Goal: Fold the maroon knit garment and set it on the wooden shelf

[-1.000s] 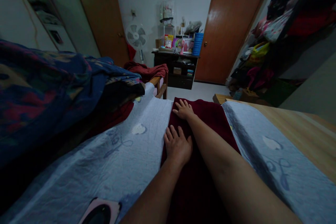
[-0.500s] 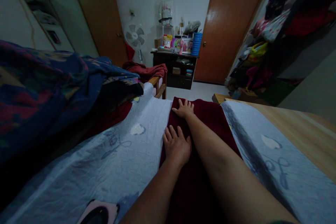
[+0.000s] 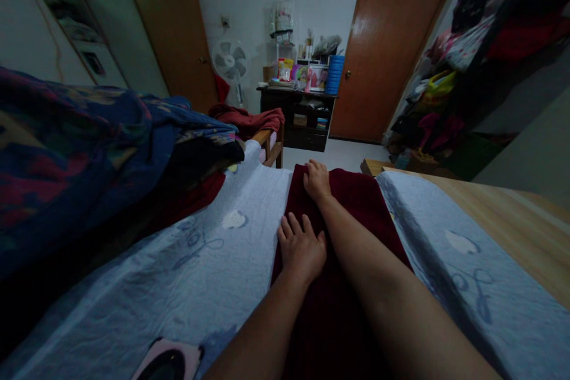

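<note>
A dark red cloth (image 3: 358, 196) is spread lengthwise on a pale blue patterned bedsheet (image 3: 249, 237). My left hand (image 3: 303, 249) lies flat on the cloth near its left edge, fingers apart and the thumb out to the right. Farther off, my right hand (image 3: 317, 180) is at the cloth's far edge. Its fingers are curled down over that edge, and their tips are hidden. My forearms cover part of the cloth's middle.
On the left is a heap of blue floral bedding (image 3: 146, 130). A pink-cased device (image 3: 189, 355) lies at the front. Bare wooden board (image 3: 507, 208) shows on the right. Beyond stand a fan (image 3: 230, 62), a dark cabinet (image 3: 291, 136) and a door (image 3: 392, 53).
My right hand has slid slightly forward to the cloth's far edge, and its spread fingers have curled over it. The left hand stays flat in the same place.
</note>
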A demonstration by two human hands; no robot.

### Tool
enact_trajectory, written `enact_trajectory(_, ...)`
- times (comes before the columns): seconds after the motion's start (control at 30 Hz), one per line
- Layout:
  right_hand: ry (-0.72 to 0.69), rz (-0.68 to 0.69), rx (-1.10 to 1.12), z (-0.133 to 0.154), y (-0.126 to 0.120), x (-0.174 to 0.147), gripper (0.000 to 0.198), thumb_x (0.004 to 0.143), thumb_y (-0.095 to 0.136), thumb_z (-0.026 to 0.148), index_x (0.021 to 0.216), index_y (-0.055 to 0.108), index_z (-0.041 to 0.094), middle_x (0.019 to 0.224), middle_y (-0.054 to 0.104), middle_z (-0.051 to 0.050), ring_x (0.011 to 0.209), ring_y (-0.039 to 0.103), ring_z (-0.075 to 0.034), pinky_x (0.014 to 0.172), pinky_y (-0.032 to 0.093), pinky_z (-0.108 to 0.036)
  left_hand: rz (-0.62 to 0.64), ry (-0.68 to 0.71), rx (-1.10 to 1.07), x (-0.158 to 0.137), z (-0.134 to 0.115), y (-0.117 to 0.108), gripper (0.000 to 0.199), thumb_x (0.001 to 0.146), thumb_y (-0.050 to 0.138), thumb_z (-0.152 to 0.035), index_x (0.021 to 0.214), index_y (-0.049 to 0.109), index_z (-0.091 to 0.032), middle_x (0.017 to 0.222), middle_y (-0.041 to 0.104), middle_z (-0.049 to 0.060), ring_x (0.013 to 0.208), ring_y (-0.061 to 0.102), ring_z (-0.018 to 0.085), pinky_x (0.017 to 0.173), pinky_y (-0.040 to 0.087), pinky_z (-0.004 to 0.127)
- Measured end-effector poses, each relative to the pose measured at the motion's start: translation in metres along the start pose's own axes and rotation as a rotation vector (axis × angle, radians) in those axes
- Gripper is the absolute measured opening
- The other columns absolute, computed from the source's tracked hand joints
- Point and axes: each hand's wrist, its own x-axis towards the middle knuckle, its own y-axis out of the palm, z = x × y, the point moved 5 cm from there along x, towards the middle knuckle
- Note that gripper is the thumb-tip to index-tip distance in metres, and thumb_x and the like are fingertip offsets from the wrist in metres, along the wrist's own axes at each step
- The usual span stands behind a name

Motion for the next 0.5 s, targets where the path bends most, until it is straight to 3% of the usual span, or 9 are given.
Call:
enact_trajectory(0.07,-0.091,0.021,0.013,0.006,0.0,-0.001,0.036,0.088,0.041,0.018,0.118,0.061,0.017,0.132,0.055,-0.009,0.122,0.044,-0.024,0.105,0.03,-0.037,0.002,0.0,0.002,0.0,0.0,0.0,0.064,0.093,0.034,-0.05,0.143,0.04,-0.011,0.147,0.038,0.024,0.137,0.03,0.041,0.108,0.025,0.054)
enact_trajectory(0.2,-0.192,0.246,-0.017,0.01,0.017,-0.005,0.036,0.088,0.044,0.02,0.12,0.061,0.018,0.132,0.057,-0.007,0.124,0.045,-0.022,0.107,0.029,-0.036,-0.011,0.003,0.0,0.001,-0.001,0.0,0.063,0.093,0.036,-0.05,0.142,0.041,-0.011,0.146,0.038,0.024,0.137,0.03,0.041,0.108,0.024,0.053)
enact_trajectory(0.5,-0.076,0.474,-0.061,0.005,0.037,-0.008,0.051,0.094,0.035,0.04,0.142,0.04,0.023,0.154,0.029,-0.002,0.143,0.018,-0.023,0.114,0.014,-0.05,-0.007,-0.001,-0.005,0.001,0.0,0.0,0.063,0.092,0.036,-0.049,0.142,0.042,-0.01,0.146,0.038,0.024,0.137,0.03,0.041,0.108,0.024,0.053)
